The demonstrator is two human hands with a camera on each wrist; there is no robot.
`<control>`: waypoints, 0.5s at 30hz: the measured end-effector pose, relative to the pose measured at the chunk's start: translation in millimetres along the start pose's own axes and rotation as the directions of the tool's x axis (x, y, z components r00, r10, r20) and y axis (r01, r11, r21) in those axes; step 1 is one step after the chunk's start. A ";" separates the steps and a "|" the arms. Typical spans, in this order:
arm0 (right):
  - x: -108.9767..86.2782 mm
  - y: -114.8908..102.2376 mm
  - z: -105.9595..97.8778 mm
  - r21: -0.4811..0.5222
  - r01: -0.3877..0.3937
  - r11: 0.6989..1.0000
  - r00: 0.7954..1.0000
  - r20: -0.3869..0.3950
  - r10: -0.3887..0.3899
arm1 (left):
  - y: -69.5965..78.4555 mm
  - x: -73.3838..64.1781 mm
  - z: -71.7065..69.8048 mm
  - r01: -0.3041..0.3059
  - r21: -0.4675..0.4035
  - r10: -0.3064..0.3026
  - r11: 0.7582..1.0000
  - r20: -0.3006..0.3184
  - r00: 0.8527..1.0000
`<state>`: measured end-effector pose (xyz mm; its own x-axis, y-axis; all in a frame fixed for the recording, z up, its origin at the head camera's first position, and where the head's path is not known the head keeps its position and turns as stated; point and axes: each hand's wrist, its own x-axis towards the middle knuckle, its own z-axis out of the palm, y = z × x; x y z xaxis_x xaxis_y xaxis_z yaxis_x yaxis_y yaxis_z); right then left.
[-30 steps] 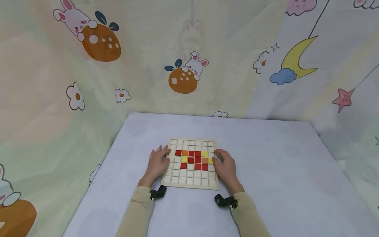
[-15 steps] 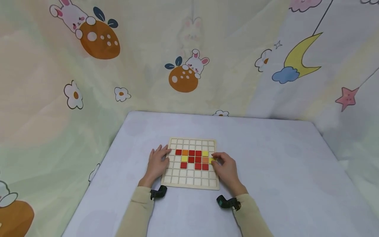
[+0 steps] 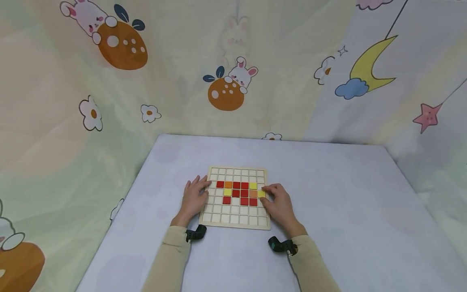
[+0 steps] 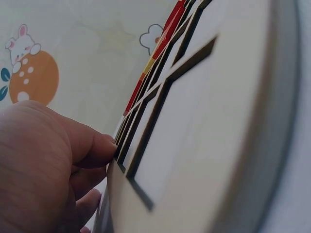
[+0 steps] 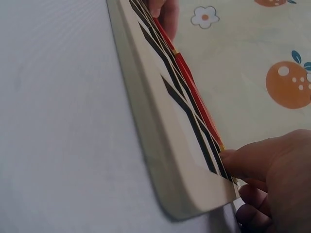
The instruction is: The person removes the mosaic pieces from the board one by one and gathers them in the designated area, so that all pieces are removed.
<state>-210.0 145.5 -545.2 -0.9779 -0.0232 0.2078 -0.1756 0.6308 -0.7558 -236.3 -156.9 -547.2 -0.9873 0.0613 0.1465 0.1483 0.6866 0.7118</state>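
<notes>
A square pale wooden grid board (image 3: 237, 227) lies on the table with several red, orange and yellow square tiles in its middle rows. At the board's left edge, my left hand (image 3: 192, 200) rests with its fingers spread and mostly straight. Its thumb (image 4: 99, 150) touches the frame in the left wrist view. My right hand (image 3: 281, 206) is at the right edge, its thumb and forefinger on either side of a yellow tile (image 3: 261, 194) in the last column. In the right wrist view, the right thumb (image 5: 235, 162) hides where they meet the tile.
A pale cloth covers the table (image 3: 328, 194). Behind stands a patterned fabric backdrop (image 3: 175, 81) with rabbits and a moon. Black wrist cameras are strapped by both beige sleeves (image 3: 313, 259).
My right hand's fingertips have shifted slightly at the yellow tile, and more of the tile shows. My left hand and the tile pattern stay as they were. The head view has tilted a little.
</notes>
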 end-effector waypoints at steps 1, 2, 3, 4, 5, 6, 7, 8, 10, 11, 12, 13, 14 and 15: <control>0.6 0.0 0.2 -0.010 -0.001 1.000 1.000 0.003 0.001 | 0.5 0.4 -0.5 0.000 -0.003 0.000 1.000 -0.003 1.000; 1.4 -0.2 0.0 -0.015 -0.004 1.000 1.000 0.003 0.004 | 0.5 1.3 -0.3 -0.004 -0.001 0.004 1.000 -0.005 1.000; 2.3 -0.2 -0.2 -0.017 -0.005 1.000 1.000 0.000 0.005 | 0.8 2.2 0.0 -0.008 0.001 0.008 1.000 -0.007 1.000; 3.3 -0.1 -0.6 -0.019 -0.003 1.000 1.000 -0.002 0.003 | 1.0 3.3 0.4 -0.010 0.002 0.010 1.000 -0.010 1.000; 4.1 0.0 -1.0 -0.017 -0.002 1.000 1.000 -0.008 0.002 | 1.1 4.3 1.0 -0.014 0.003 0.014 1.000 -0.012 1.000; 4.8 -0.4 -1.3 -0.014 -0.003 1.000 1.000 -0.013 0.003 | 1.3 4.9 1.5 -0.015 0.003 0.015 1.000 -0.014 1.000; 5.2 -0.8 -1.7 -0.005 -0.006 1.000 1.000 -0.016 0.006 | 1.1 5.3 1.9 -0.014 0.005 0.014 1.000 -0.013 1.000; 5.4 -1.3 -1.7 0.005 -0.011 1.000 1.000 -0.015 0.011 | 0.9 5.2 2.1 -0.013 0.010 0.013 1.000 -0.014 1.000; 5.0 -1.9 -1.0 0.022 -0.015 1.000 1.000 -0.006 0.016 | 0.2 4.2 1.9 -0.006 0.012 0.006 1.000 -0.018 1.000; 4.5 -2.1 -0.6 0.030 -0.020 0.999 1.000 0.000 0.020 | 0.0 3.3 1.6 -0.002 0.009 0.002 1.000 -0.020 1.000; 3.8 -2.4 -0.2 0.035 -0.020 0.999 1.000 0.007 0.019 | -0.1 2.4 1.3 0.002 0.007 -0.002 1.000 -0.019 1.000; 3.1 -2.3 0.2 0.040 -0.023 0.999 1.000 0.013 0.022 | -0.1 1.6 1.0 0.003 0.005 -0.003 1.000 -0.017 1.000; 2.3 -2.0 0.5 0.043 -0.025 0.999 1.000 0.016 0.025 | 0.0 0.8 0.7 0.002 0.004 -0.002 1.000 -0.013 1.000; 1.4 -1.7 0.6 0.048 -0.026 0.999 1.000 0.017 0.025 | 0.2 0.2 0.4 0.004 0.002 -0.004 1.000 -0.009 1.000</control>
<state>-211.1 143.9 -543.9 -0.9837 -0.0203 0.1786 -0.1556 0.5930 -0.7900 -236.4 -156.4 -547.3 -0.9874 0.0520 0.1492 0.1437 0.6881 0.7112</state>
